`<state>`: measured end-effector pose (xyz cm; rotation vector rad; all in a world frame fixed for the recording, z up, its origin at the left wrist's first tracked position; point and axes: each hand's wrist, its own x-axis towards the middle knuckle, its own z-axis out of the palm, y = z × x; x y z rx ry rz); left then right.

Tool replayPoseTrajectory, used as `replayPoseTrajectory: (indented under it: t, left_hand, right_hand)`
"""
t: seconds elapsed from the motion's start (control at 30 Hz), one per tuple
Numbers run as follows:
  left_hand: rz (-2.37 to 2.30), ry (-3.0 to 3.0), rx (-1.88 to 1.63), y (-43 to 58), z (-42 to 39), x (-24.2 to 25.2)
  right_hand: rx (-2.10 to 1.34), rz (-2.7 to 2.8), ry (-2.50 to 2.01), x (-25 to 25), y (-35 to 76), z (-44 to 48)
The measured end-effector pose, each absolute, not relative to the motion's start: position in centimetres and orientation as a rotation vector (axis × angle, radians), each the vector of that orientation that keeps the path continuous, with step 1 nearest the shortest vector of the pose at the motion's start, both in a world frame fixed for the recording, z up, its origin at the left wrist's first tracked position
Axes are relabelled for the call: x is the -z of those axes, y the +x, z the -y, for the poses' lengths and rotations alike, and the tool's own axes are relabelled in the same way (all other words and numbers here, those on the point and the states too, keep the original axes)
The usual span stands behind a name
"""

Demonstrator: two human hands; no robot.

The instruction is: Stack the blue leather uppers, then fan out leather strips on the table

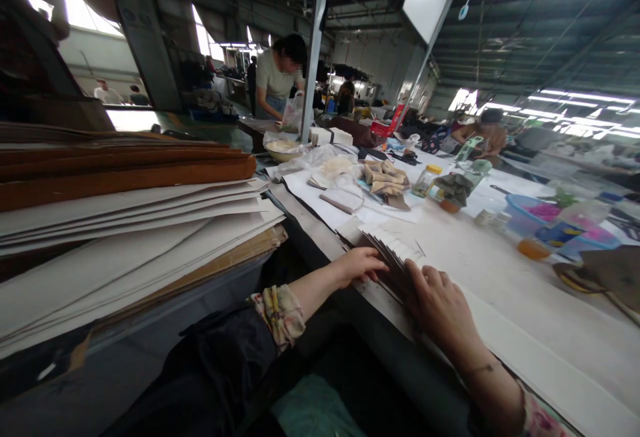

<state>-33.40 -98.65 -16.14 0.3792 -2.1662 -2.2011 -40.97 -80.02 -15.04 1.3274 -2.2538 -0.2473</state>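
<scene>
A fanned stack of thin sheets (395, 245) with pale edges and a darker side stands tilted at the near edge of the white-topped table (500, 250). Against its dark left side lies my left hand (363, 266), fingers stretched and slightly apart, tips touching the sheets. My right hand (440, 300) is bent over the right side of the same stack, its fingers curled round the upper edges. The right thumb and the bottom of the stack are hidden behind that hand.
Large white boards and brown sheets (125, 174) are piled at left. Beyond the hands lie folded tan cloth pieces (385, 180), a yellow-lidded jar (427, 180) and plastic bags. A blue basin (530, 214) stands at right. A metal post (315, 57) rises near a co-worker (280, 77).
</scene>
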Motion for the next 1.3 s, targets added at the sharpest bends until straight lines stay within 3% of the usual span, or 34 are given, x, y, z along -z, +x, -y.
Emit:
replayPoseTrajectory:
  t: [0.17,0.27,0.47,0.7,0.87,1.1,1.3]
  left_hand:
    - [2.523,0.385,0.831,-32.2,101.3,17.8]
    - [2.567,0.362,0.525,-31.8,102.3,18.9]
    - [2.568,0.366,0.553,-31.9,102.6,19.7]
    - [2.37,0.541,0.944,-32.6,104.4,19.7]
    - [2.374,0.649,0.886,-33.6,107.3,19.0]
    - [2.599,0.786,0.959,-36.5,109.4,16.8]
    - [2.674,0.941,1.25,-37.6,110.1,14.9]
  right_hand:
    - [0.261,2.206,1.384,15.0,-41.0,80.0]
    - [0.283,2.183,1.4,14.9,-41.0,80.1]
    - [0.318,2.199,1.42,14.8,-41.3,79.6]
    - [0.297,2.217,1.437,14.8,-41.4,79.4]
    - [0.257,2.208,1.533,14.4,-41.5,79.2]
    - [-0.18,2.353,1.588,14.5,-43.5,77.8]
    - [-0.638,2.545,1.532,15.5,-45.4,77.0]
